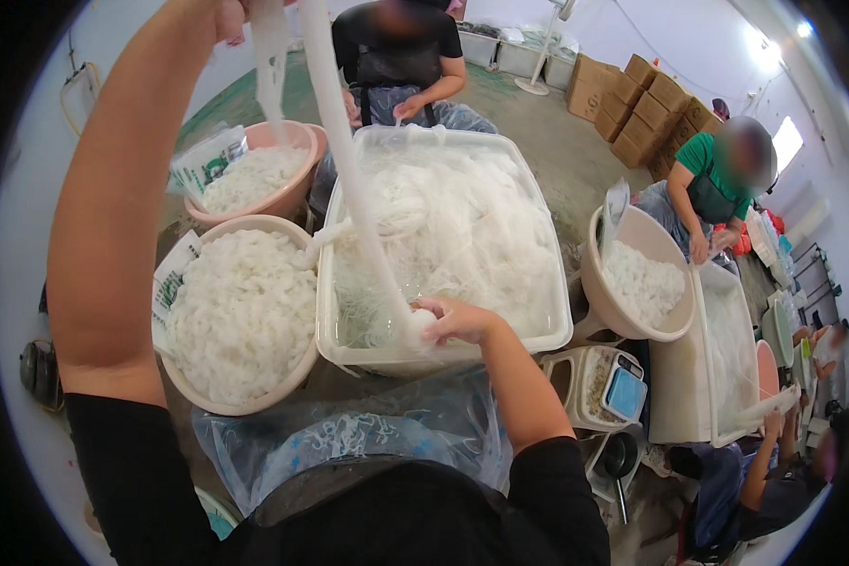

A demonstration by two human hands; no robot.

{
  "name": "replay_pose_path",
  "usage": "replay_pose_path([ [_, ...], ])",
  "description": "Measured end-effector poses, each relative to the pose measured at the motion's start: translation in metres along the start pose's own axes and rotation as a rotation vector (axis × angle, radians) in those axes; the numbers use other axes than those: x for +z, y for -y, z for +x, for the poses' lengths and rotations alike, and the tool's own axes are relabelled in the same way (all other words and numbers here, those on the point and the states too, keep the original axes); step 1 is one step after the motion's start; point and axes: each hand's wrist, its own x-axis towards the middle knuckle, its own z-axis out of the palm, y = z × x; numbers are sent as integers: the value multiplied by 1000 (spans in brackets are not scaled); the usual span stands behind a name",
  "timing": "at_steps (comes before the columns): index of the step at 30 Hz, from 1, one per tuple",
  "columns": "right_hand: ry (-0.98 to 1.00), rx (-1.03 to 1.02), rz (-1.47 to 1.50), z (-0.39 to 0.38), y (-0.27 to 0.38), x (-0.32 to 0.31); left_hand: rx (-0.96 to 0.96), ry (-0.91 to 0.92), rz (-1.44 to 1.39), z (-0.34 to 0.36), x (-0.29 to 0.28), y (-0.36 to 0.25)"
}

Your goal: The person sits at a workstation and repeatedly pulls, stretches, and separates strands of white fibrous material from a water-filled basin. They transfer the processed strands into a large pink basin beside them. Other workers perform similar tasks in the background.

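Observation:
My left hand (228, 14) is raised at the top edge, gripping the upper end of a long white noodle strand (344, 160) that hangs down. At the near rim of the big white tub (528, 203), my right hand (457, 321) closes on the strand's lower end. The tub holds water and a mass of white noodles. Left of it stands a beige basin (292, 373) heaped with coiled noodle bundles. A clear plastic apron (349, 434) covers my lap.
A pink basin (297, 193) of noodles with a printed bag stands behind the beige one. A small scale (613, 387) sits right of the tub. A person in black sits across; a person in green works at another basin (632, 325) on the right. Cardboard boxes (641, 104) are stacked behind.

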Motion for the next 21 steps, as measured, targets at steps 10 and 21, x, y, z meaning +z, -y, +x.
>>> replay_pose_path([
  [10, 212, 12, -399, 9, 14, 24, 3, -137, 23, 7, 9, -45],
  [21, -214, -223, -502, 42, -37, 13, 83, 12, 50, 21, 9, -71],
])
